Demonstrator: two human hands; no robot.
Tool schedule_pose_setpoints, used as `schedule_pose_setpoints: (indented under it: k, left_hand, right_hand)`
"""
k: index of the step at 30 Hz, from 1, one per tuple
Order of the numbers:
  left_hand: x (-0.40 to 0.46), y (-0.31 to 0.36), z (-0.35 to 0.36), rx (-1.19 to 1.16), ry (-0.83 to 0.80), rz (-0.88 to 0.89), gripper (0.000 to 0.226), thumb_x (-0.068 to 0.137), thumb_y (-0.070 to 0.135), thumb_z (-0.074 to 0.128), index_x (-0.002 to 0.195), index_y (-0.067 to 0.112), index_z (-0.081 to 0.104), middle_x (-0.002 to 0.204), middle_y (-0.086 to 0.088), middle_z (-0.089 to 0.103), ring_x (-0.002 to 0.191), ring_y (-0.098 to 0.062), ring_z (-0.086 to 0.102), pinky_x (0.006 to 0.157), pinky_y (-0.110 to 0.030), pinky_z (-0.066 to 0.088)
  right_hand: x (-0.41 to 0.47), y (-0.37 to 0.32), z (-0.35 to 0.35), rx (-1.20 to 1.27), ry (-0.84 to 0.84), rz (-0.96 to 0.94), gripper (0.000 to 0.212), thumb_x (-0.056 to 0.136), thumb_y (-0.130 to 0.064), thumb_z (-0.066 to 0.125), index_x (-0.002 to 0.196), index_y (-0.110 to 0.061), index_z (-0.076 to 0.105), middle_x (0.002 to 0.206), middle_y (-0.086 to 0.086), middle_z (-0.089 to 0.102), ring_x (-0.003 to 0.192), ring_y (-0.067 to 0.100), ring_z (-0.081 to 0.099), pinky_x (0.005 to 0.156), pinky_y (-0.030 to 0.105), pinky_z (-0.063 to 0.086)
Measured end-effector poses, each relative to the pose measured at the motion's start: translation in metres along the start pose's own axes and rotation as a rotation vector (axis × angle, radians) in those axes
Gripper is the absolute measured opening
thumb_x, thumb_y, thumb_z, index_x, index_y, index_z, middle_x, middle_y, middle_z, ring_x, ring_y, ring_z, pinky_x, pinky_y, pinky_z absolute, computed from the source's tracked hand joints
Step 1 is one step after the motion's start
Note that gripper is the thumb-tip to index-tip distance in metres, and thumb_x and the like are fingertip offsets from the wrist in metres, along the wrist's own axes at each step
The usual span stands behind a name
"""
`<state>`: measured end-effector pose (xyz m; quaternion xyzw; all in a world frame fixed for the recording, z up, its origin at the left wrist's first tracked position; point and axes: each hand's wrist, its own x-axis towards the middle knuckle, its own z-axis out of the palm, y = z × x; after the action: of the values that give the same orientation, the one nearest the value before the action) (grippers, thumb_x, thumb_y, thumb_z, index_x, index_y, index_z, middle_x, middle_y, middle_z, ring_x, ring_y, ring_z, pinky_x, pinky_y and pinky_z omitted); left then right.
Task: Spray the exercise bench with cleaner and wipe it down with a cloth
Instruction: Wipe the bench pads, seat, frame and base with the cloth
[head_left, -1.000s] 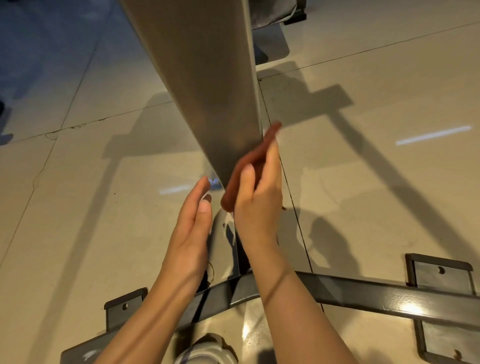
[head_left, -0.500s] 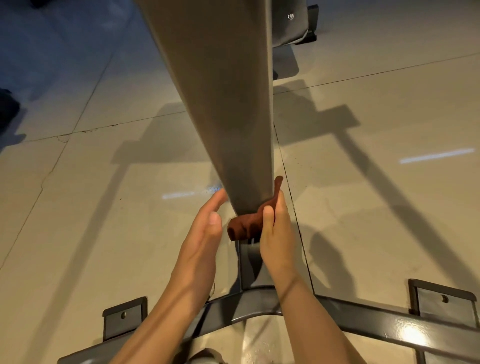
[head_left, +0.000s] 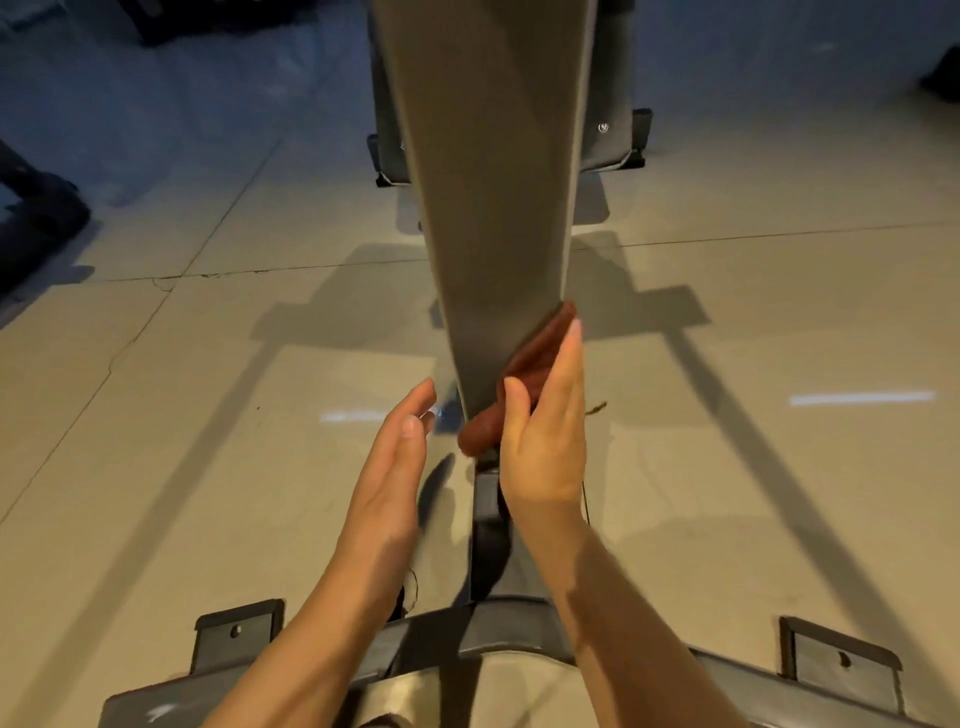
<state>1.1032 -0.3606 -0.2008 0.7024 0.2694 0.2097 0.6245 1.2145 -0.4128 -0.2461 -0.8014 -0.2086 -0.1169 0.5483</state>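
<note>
Head view: cloth (head_left: 530, 374) — small, rust-brown, soft and light, bunches easily — is pressed flat against the right edge of the bench pad (head_left: 498, 208) near its narrow near end, a wad hanging below the tip. Best held as now, spread under the palm, since a loose corner would likely drag. Pad looks stiff, smooth, heavy, fixed on its frame (head_left: 488, 525). Right hand (head_left: 545, 441) has fingers straight, thumb hooked over the cloth, pinning it. Left hand (head_left: 389, 478) is open, fingers together, holding nothing, just left of the pad tip. Versus half a second ago — cloth and right hand sit higher up the pad edge; left hand has drawn back off the pad.
</note>
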Motion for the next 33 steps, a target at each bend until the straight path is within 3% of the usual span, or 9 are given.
schedule_pose_setpoints:
  k: [2,8,11,14,18,23,26,28,33]
  left_hand:
    - [-0.002,0.004,0.004,0.003,-0.004,-0.006,0.057,0.091,0.061,0.035,0.142,0.037,0.039,0.143,0.026,0.042,0.130,0.010,0.038,0.085,0.004,0.033]
    - [0.005,0.005,0.009,0.026,0.006,-0.022,0.056,0.091,0.063,0.038,0.142,0.039,0.039,0.143,0.025,0.041,0.129,0.011,0.038,0.081,0.006,0.034]
    - [0.011,0.008,0.003,0.018,0.032,-0.027,0.053,0.091,0.063,0.035,0.140,0.042,0.039,0.141,0.028,0.042,0.129,0.011,0.039,0.088,0.001,0.034]
    - [0.019,0.011,-0.003,0.025,0.061,0.008,0.053,0.085,0.065,0.030,0.134,0.050,0.040,0.138,0.034,0.044,0.129,0.012,0.039,0.100,-0.011,0.029]
    - [0.020,0.019,-0.011,-0.022,0.084,0.012,0.051,0.086,0.067,0.033,0.131,0.049,0.044,0.135,0.033,0.047,0.124,0.012,0.044,0.097,-0.011,0.032]
    - [0.007,0.006,-0.005,-0.019,0.012,-0.035,0.047,0.089,0.052,0.034,0.132,0.041,0.047,0.129,0.032,0.049,0.117,0.019,0.046,0.081,0.004,0.035]
    - [0.004,-0.022,-0.005,0.034,0.065,-0.151,0.025,0.101,0.043,0.038,0.123,0.043,0.050,0.124,0.027,0.052,0.122,0.007,0.048,0.090,-0.005,0.033]
    - [-0.001,-0.038,-0.008,0.106,0.061,-0.207,0.023,0.096,0.049,0.041,0.118,0.045,0.048,0.130,0.020,0.050,0.127,-0.003,0.044,0.098,-0.018,0.030]
    - [-0.026,-0.046,0.002,0.150,-0.015,-0.226,0.023,0.101,0.030,0.042,0.118,0.044,0.046,0.126,0.022,0.045,0.120,0.005,0.040,0.086,0.003,0.026]
  right_hand:
    - [-0.024,0.027,-0.003,0.013,-0.149,0.102,0.062,0.101,-0.029,0.047,0.138,-0.053,0.004,0.152,-0.004,0.033,0.140,0.018,0.037,0.109,0.023,0.031]
    - [-0.037,0.026,-0.003,0.115,-0.068,0.224,0.068,0.100,-0.008,0.048,0.135,-0.053,0.011,0.145,-0.014,0.030,0.128,-0.004,0.028,0.090,-0.011,0.019]
    - [-0.023,-0.016,-0.013,0.158,0.061,0.013,0.063,0.099,-0.002,0.043,0.147,-0.038,0.022,0.148,-0.007,0.032,0.135,-0.010,0.027,0.103,0.000,0.026]
    - [0.019,-0.050,-0.020,0.026,0.163,-0.455,0.060,0.095,0.010,0.048,0.149,-0.008,0.028,0.157,0.012,0.025,0.150,0.023,0.015,0.121,0.039,0.022]
    - [0.082,-0.027,-0.032,-0.386,0.161,-1.024,0.053,0.098,-0.008,0.052,0.147,-0.015,0.034,0.152,0.005,0.029,0.151,0.018,0.004,0.113,0.053,0.031]
    - [0.049,0.032,-0.043,-0.842,-0.182,-1.178,0.079,0.084,-0.004,0.060,0.153,-0.017,0.024,0.164,0.005,0.006,0.150,0.024,0.012,0.121,0.049,-0.003]
    - [0.020,0.059,-0.046,-1.085,-0.608,-1.155,0.081,0.059,-0.009,0.076,0.137,-0.014,0.055,0.144,0.000,0.052,0.124,0.020,0.055,0.121,0.040,-0.012]
    - [0.018,0.057,-0.052,-1.157,-0.782,-1.091,0.074,0.055,-0.016,0.082,0.127,-0.015,0.064,0.122,-0.003,0.067,0.113,0.018,0.062,0.122,0.037,-0.006]
    - [0.057,0.005,-0.073,-0.990,-0.450,-1.196,0.056,0.096,-0.028,0.038,0.150,-0.012,0.034,0.140,0.005,0.055,0.123,0.027,0.053,0.120,0.040,0.002]
